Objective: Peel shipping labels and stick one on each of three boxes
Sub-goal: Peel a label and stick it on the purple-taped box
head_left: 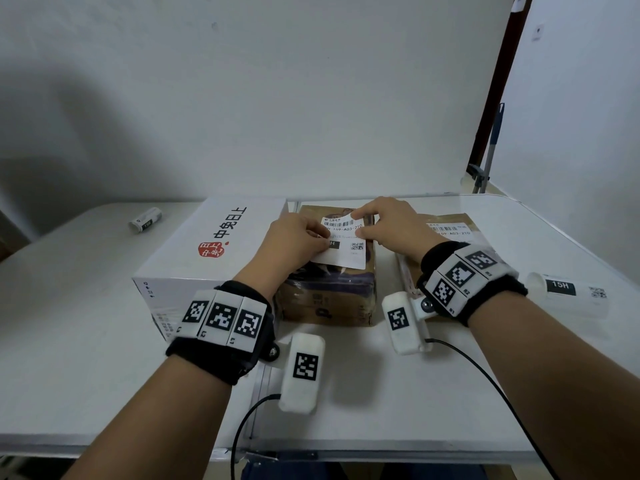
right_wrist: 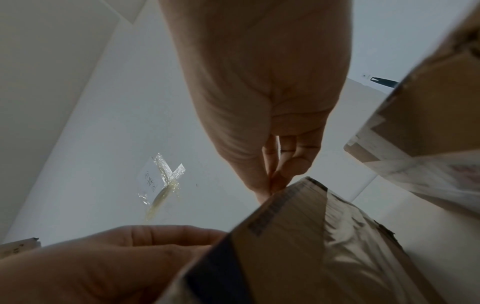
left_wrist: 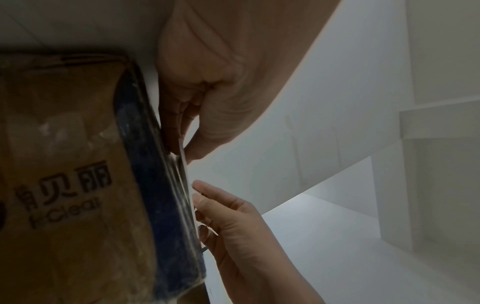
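Observation:
Three boxes stand in a row on the white table: a white box with a red logo, a brown cardboard box in the middle, and a brown box on the right that bears a shipping label. Another white shipping label lies over the middle box's top, its far edge curled up. My left hand pinches its left edge and my right hand pinches its far right corner. In the left wrist view my thumb and finger grip the thin label edge beside the box.
A roll of labels lies on the table to the right of my right wrist. A smaller roll lies at the far left. A white wall stands right behind the boxes, and a pole leans at the back right.

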The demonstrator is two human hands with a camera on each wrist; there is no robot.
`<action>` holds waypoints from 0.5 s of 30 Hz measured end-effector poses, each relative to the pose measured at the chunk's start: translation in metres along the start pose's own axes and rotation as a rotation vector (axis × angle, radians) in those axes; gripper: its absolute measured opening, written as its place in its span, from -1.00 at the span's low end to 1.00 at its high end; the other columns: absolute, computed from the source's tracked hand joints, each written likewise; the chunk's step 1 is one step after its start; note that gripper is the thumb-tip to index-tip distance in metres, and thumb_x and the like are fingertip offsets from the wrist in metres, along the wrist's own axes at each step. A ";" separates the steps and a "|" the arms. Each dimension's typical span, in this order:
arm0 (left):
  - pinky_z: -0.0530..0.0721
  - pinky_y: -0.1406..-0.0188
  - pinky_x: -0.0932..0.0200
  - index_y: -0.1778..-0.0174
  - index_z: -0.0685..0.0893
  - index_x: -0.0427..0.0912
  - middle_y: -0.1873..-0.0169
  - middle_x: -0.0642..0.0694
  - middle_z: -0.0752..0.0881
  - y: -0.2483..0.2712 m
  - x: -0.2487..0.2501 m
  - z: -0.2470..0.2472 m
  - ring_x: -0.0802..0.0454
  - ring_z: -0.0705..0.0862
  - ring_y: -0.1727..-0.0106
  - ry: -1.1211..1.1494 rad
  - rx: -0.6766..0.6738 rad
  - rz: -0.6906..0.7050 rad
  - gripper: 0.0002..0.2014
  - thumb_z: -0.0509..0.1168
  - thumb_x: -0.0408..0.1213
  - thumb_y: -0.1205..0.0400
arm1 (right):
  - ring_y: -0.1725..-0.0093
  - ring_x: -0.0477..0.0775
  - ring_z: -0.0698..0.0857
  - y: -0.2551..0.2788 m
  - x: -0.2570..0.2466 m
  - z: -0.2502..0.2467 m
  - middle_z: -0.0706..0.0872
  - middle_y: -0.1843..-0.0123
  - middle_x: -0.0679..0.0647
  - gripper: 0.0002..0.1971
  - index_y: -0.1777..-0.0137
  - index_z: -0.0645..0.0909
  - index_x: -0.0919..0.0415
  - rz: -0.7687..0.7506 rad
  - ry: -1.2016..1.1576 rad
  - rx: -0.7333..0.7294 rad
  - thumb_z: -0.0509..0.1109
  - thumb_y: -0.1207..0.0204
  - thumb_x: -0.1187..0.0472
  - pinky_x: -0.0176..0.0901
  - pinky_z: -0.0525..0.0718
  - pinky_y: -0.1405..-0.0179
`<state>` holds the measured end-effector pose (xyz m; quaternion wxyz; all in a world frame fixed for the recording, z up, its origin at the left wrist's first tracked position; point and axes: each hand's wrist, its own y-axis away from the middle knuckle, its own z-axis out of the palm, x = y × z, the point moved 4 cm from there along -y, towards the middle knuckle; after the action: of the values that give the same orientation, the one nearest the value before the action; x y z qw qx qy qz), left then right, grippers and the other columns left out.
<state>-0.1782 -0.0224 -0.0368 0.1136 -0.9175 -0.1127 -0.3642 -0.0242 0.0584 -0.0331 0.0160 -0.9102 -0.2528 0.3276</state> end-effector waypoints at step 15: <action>0.44 0.12 0.26 -0.19 0.72 -0.03 -0.20 -0.08 0.69 0.000 0.011 -0.001 0.09 0.56 0.07 -0.229 -0.091 0.057 -0.75 0.37 -0.20 -0.59 | -0.12 0.04 0.63 0.010 -0.002 -0.001 0.63 -0.37 0.08 -0.59 -0.37 0.64 0.11 0.061 0.003 -0.008 0.47 -0.51 0.16 -0.22 0.53 -0.12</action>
<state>-0.1709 -0.0212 -0.0282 0.0687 -0.9600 -0.0825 -0.2586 -0.0209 0.0489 -0.0333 0.0027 -0.9180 -0.2262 0.3257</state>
